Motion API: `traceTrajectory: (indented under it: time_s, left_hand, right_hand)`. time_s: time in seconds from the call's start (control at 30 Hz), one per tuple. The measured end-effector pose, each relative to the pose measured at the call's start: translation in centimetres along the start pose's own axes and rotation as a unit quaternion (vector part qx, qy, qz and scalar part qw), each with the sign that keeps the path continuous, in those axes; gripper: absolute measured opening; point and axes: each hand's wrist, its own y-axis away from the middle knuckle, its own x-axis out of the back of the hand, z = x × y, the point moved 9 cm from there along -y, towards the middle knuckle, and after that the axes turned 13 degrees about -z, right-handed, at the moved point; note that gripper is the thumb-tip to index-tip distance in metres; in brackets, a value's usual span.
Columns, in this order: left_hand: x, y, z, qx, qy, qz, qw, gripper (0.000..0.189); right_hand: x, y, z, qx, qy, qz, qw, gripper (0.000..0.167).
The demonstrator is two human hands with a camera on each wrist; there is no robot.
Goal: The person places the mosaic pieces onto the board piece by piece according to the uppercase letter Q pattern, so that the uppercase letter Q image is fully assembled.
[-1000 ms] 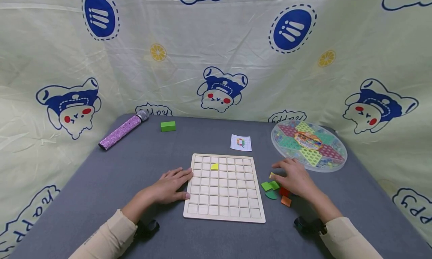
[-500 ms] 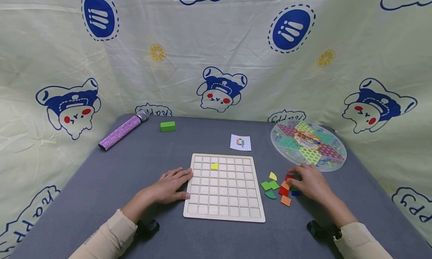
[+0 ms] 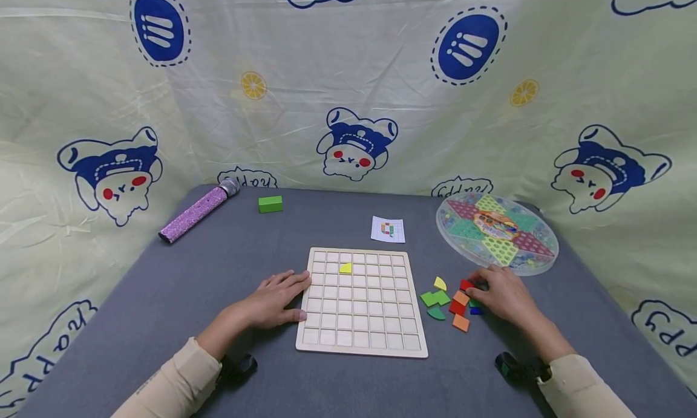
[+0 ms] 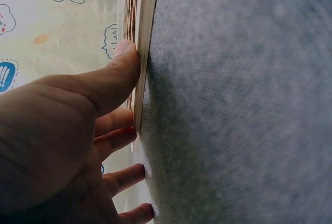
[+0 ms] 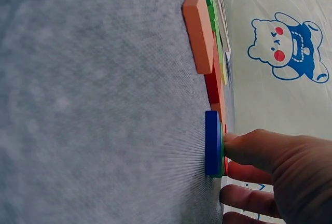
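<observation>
A pale wooden grid board (image 3: 376, 329) lies in front of me, with one yellow piece (image 3: 345, 268) in a cell near its far edge. My left hand (image 3: 278, 300) rests at the board's left edge, fingers spread and the thumb touching the rim. Right of the board, my right hand (image 3: 503, 294) pinches a red block (image 3: 466, 284) between thumb and index finger. Close under that hand lie a blue block (image 5: 212, 143) and a green piece (image 3: 472, 303), partly hidden. Beside them are orange blocks (image 3: 460, 323), another red block (image 3: 457, 308), green pieces (image 3: 429, 299) and a yellow quarter-round (image 3: 440, 284).
A small printed pattern card (image 3: 388, 230) lies beyond the board. At the back right is a round clear case (image 3: 498, 233) with a colourful lid. A green block (image 3: 270, 204) and a glittery purple microphone (image 3: 198, 213) are at the back left.
My right hand has moved right and nearer, from over the yellow quarter-round to the red block, uncovering the orange, red and blue blocks. The left hand has stayed put.
</observation>
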Motion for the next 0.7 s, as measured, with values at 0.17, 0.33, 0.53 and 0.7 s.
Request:
traceTrajectory:
  time_s: [0.17, 0.33, 0.53, 0.7]
  left_hand:
    - [-0.06, 0.05, -0.10, 0.000, 0.000, -0.002, 1.0000, 0.068]
    - [-0.01, 0.11, -0.16, 0.001, 0.001, -0.003, 1.0000, 0.069]
    - [-0.05, -0.01, -0.18, 0.001, 0.001, -0.003, 1.0000, 0.069]
    - [-0.10, -0.15, -0.33, 0.007, -0.001, -0.004, 1.0000, 0.069]
  right_hand:
    - [-0.02, -0.01, -0.09, 0.000, -0.001, -0.005, 1.0000, 0.027]
    - [-0.17, 0.02, -0.06, -0.003, 0.001, -0.012, 0.9999, 0.028]
    - [-0.27, 0.08, -0.01, -0.004, 0.001, -0.016, 0.9999, 0.026]
    - [-0.19, 0.07, 0.00, -0.005, 0.002, -0.015, 0.9999, 0.026]
